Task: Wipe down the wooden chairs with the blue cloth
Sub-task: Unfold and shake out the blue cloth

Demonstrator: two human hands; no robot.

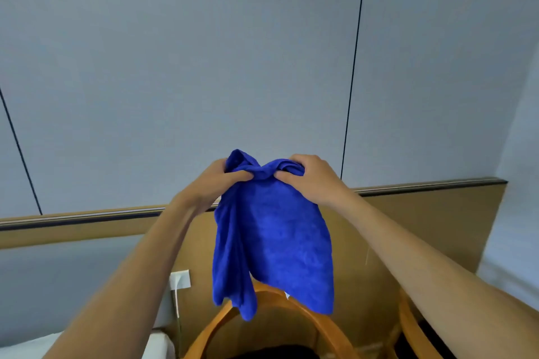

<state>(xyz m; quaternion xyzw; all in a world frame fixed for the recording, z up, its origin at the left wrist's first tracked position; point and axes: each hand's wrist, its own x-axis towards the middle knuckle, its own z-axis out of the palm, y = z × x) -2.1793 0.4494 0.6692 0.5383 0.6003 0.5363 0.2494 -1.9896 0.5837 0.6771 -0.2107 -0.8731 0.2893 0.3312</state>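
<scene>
A blue cloth (274,239) hangs in the air in front of me, held up by its bunched top edge. My left hand (215,181) grips the top left part and my right hand (312,178) grips the top right part, close together. Below the cloth is the curved wooden back of a chair (210,326), its dark seat partly visible at the bottom edge. The cloth's lower corner hangs in front of the chair's top rail. Part of a second wooden chair (408,323) shows at the lower right, behind my right forearm.
A grey panelled wall (204,67) fills the upper view, above a tan wainscot (423,221) with a dark rail. A white wall socket (180,280) with a cable sits at lower left. White bedding (26,350) lies in the bottom left corner.
</scene>
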